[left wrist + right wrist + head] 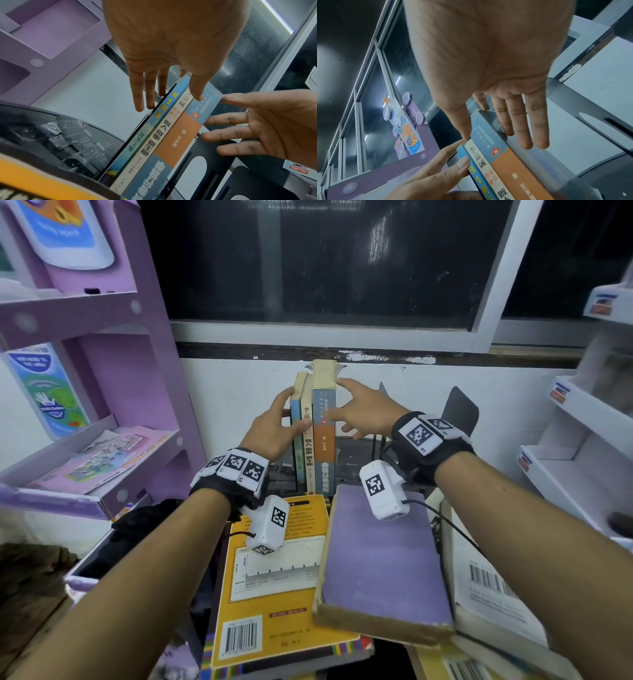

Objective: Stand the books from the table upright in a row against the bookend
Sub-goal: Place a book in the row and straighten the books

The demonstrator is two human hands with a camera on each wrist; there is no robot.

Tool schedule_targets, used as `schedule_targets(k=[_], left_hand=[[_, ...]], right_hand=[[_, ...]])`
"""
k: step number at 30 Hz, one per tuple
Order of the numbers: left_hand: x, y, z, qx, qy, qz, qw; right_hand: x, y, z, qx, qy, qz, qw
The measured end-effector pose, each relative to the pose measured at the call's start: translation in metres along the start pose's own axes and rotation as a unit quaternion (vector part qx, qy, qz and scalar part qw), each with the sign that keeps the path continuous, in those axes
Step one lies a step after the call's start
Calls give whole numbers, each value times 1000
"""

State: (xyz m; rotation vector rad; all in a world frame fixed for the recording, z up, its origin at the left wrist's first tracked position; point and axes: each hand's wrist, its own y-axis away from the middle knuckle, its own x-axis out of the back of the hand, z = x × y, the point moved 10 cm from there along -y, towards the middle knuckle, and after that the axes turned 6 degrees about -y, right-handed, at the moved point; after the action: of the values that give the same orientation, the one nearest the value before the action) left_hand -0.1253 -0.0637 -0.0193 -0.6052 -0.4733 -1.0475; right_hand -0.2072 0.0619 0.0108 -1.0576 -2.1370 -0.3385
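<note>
While three books stand upright in a row at about twelve o'clock from the person, both hands bracket them from either side. The left hand [274, 429] lies at the row's nine o'clock side, fingers straight along the outer cover of the thin blue book [296, 419] and thumb laid across the spines, its tip reaching the cream-spined book [307, 436] in the middle. The right hand [364, 410] sits at the three o'clock side with fingers spread and straight, fingertips touching the right face of the tall blue-and-orange book [323, 426], thumb close to its spine; neither hand curls round a book. The left wrist view shows the three spines packed together, the blue-and-orange book [181, 135] standing between its neighbours and a black metal bookend [205, 152], though I cannot tell whether the two touch. From the head view a second black bookend [459, 409] stands near two o'clock, apart from the row. Closer in, towards six o'clock, a yellow book [274, 594] lies flat on the table with a purple book [380, 563] overlapping its right edge, and a white book with a barcode [489, 594] lies just beside the purple one at four o'clock. A purple cardboard display shelf [102, 337] rises at ten o'clock and a white shelf unit [582, 419] at two o'clock.
</note>
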Motion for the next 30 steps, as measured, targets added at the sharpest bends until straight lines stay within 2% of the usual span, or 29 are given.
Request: schedule_targets(k=[6,18,26,30], left_hand=[[-1,20,-4,58,-14,-18,998],[-40,71,4,112,-85,-145,979],[-80,109,16,141,-128,-262,946],[-87,119,21,151,-103,-275,944]], right_hand=[[6,33,11,-17,47,-27,998],[13,111,40,-95,149,-65,982],[7,137,60,-153,122,-54,979],[2,145,74,-183,82,-50,978]])
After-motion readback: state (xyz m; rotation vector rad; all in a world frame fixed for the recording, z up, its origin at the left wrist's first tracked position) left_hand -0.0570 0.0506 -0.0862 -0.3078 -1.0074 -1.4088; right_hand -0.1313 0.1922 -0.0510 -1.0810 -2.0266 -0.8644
